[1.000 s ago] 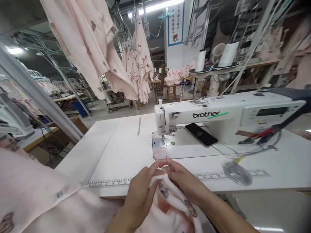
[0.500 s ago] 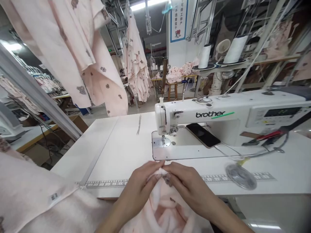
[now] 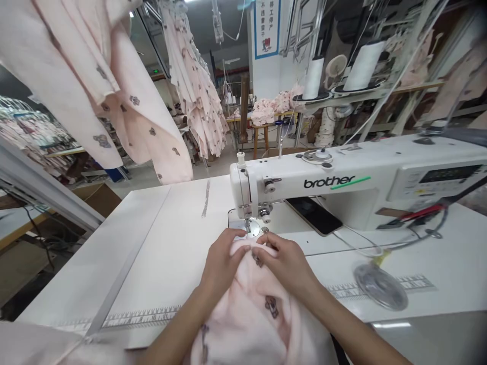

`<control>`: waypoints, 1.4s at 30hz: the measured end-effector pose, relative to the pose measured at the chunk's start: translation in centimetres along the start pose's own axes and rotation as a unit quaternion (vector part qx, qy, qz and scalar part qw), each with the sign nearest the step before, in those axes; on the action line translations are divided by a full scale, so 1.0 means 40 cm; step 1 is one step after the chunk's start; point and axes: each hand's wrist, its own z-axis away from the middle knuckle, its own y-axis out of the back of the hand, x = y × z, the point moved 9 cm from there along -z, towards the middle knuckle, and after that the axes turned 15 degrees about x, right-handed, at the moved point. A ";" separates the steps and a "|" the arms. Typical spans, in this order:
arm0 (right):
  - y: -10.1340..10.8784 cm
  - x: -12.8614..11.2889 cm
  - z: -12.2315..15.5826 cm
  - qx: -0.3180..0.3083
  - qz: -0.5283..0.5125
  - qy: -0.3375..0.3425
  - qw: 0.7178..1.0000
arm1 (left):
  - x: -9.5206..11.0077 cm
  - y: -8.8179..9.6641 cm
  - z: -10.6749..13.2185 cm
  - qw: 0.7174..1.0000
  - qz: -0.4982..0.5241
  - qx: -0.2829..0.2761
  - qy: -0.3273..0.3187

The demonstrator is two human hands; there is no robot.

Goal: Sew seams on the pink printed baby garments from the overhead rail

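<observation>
My left hand (image 3: 221, 262) and my right hand (image 3: 284, 263) both pinch the front edge of a pale pink garment with small brown prints (image 3: 258, 314). The fingertips meet just in front of the needle and presser foot (image 3: 249, 223) of a white Brother sewing machine (image 3: 342, 182). The garment lies over the near part of the white table (image 3: 163, 238) and runs down toward my lap. Its pinched edge sits on the machine's needle plate.
A black phone (image 3: 314, 215) lies on the machine bed under the arm. A clear round lid (image 3: 380, 286) and red-handled tool (image 3: 414, 214) sit to the right. Printed rulers (image 3: 137, 318) line the table's near edge. Pink garments (image 3: 114, 96) hang above left; thread cones (image 3: 363, 66) stand behind.
Both hands have carried the garment's edge forward from the table's near edge up to the presser foot. More of the fabric now lies on the table.
</observation>
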 end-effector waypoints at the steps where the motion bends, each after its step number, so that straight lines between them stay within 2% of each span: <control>1: -0.001 0.002 0.004 0.003 0.005 0.005 1.000 | -0.001 -0.001 0.004 1.000 -0.014 0.011 -0.011; 3: -0.001 0.004 0.011 0.012 0.007 0.014 1.000 | 0.005 -0.001 0.013 0.998 -0.033 0.025 -0.037; 7: -0.004 0.011 0.016 0.028 0.010 0.029 0.999 | 0.039 -0.002 0.033 0.987 -0.069 0.036 -0.141; 9: -0.009 0.014 0.018 0.030 0.011 0.034 0.999 | 0.039 -0.004 0.039 0.984 -0.085 0.035 -0.151; 11: -0.013 0.012 0.023 0.030 0.006 0.036 0.999 | 0.026 -0.005 0.038 0.990 -0.078 0.029 -0.114; 14: -0.011 0.004 0.032 0.034 -0.008 0.045 0.998 | -0.004 -0.002 0.031 1.000 -0.008 0.009 0.006; 16: -0.009 0.000 0.037 0.023 -0.024 0.051 0.998 | -0.018 -0.010 0.030 0.993 0.066 -0.034 0.089; 18: -0.013 -0.002 0.039 -0.007 -0.051 0.053 0.997 | -0.015 -0.025 0.035 0.976 0.134 -0.104 0.138; 20: -0.019 -0.001 0.039 -0.044 -0.085 0.054 0.994 | -0.003 -0.033 0.042 0.963 0.163 -0.159 0.145; 22: -0.024 -0.002 0.037 -0.072 -0.112 0.056 0.989 | 0.007 -0.032 0.045 0.962 0.160 -0.178 0.128; 24: -0.027 -0.003 0.033 -0.084 -0.126 0.057 0.987 | 0.015 -0.030 0.046 0.965 0.158 -0.173 0.118; 27: -0.026 -0.001 0.023 -0.076 -0.122 0.043 0.989 | 0.017 -0.027 0.039 0.968 0.151 -0.148 0.135; 30: -0.023 0.011 0.002 -0.053 -0.098 0.015 0.994 | 0.007 -0.026 0.011 0.978 0.101 -0.120 0.140; 33: -0.024 0.043 -0.040 -0.029 -0.030 -0.014 0.999 | -0.028 -0.046 -0.028 0.984 0.038 -0.113 0.130; 37: -0.050 0.097 -0.107 -0.031 0.114 -0.033 0.992 | -0.080 -0.103 -0.069 0.987 -0.049 -0.145 0.054; 39: -0.064 0.119 -0.136 -0.028 0.157 -0.045 0.986 | -0.102 -0.119 -0.086 0.986 -0.089 -0.142 0.023; 42: -0.078 0.146 -0.163 -0.020 0.214 -0.059 0.975 | -0.126 -0.127 -0.109 0.984 -0.126 -0.122 0.019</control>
